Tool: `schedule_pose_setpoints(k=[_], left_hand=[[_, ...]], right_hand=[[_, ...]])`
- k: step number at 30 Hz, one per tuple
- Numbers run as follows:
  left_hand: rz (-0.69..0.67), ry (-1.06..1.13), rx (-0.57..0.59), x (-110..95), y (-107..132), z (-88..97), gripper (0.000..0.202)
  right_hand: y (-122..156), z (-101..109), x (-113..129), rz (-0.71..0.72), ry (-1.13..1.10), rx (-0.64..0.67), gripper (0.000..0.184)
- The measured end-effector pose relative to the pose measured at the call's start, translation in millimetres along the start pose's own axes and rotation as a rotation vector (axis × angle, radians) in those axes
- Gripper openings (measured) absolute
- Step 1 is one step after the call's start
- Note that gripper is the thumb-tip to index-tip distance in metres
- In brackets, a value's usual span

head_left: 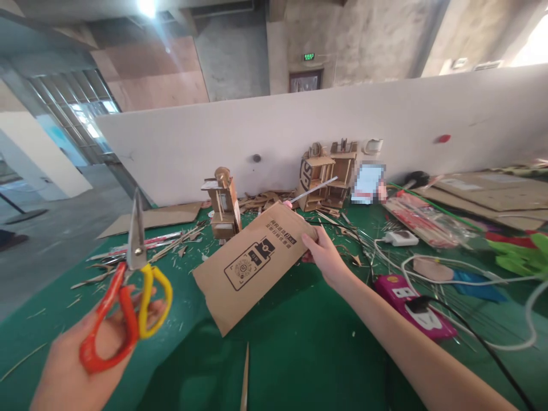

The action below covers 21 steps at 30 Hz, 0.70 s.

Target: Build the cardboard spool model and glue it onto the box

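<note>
My left hand point(96, 337) holds a pair of scissors point(137, 262) with one red and one yellow handle, the blades pointing up and seemingly closed. In my right hand point(321, 254) is a flat piece of brown cardboard point(257, 262), gripped at its upper right corner and tilted above the green table. Black print with a phone outline and a QR code faces me. A thin pale strip point(314, 189) sticks out behind the cardboard's top edge; what holds it is hidden. The scissors and the cardboard are apart. Below them lies a narrow cardboard sliver point(245, 374).
Small cardboard structures point(225, 205) stand at the back beside cardboard scraps point(265, 201). A phone with a blurred screen point(367, 182) leans nearby. At right are a pink power strip point(413, 308), white cables, a charger point(401, 238) and stacked cardboard point(483, 194). A white partition point(192, 137) borders the table.
</note>
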<state>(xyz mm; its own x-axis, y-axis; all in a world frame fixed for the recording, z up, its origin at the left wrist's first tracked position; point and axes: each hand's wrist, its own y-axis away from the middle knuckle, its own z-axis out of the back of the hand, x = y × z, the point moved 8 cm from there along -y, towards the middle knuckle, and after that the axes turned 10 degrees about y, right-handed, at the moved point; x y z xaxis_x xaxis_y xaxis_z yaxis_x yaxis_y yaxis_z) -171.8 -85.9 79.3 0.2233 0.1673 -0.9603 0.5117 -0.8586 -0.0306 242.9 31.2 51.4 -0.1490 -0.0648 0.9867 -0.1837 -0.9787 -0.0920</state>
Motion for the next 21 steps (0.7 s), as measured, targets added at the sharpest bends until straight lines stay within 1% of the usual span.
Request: schedule_pose_setpoints(k=[1,2,5,7,9,11,13,15,17,21], left_hand=[[0.068,0.142,0.01,6,8,-10.8,0.038],[0.098,0.238,0.014,8,16,-20.5,0.037],[0.197,0.366,0.082,16,32,-48.2,0.04],[0.297,0.372,0.166,24,40,-68.3,0.042],[0.375,0.345,0.243,31,46,-88.7,0.045],[0.394,0.27,0.319,34,50,-109.2,0.046],[0.377,0.183,0.359,35,50,-126.0,0.047],[0.343,0.115,0.397,33,47,-140.3,0.047],[0.291,0.064,0.448,27,43,-153.1,0.048],[0.122,-0.051,0.562,2,34,-176.1,0.049]], right_hand=[[0,0,1,0.009,0.014,0.0,0.023],[0,0,1,0.018,0.031,-0.003,0.024],[-1,3,2,0.058,0.104,-0.031,0.027],[-3,7,2,0.098,0.175,-0.081,0.028],[-3,15,4,0.142,0.253,-0.171,0.033],[-1,25,10,0.19,0.322,-0.274,0.042],[3,31,21,0.261,0.354,-0.327,0.045],[7,30,33,0.326,0.328,-0.287,0.04],[10,26,42,0.356,0.263,-0.179,0.033],[15,15,53,0.351,0.148,0.008,0.032]])
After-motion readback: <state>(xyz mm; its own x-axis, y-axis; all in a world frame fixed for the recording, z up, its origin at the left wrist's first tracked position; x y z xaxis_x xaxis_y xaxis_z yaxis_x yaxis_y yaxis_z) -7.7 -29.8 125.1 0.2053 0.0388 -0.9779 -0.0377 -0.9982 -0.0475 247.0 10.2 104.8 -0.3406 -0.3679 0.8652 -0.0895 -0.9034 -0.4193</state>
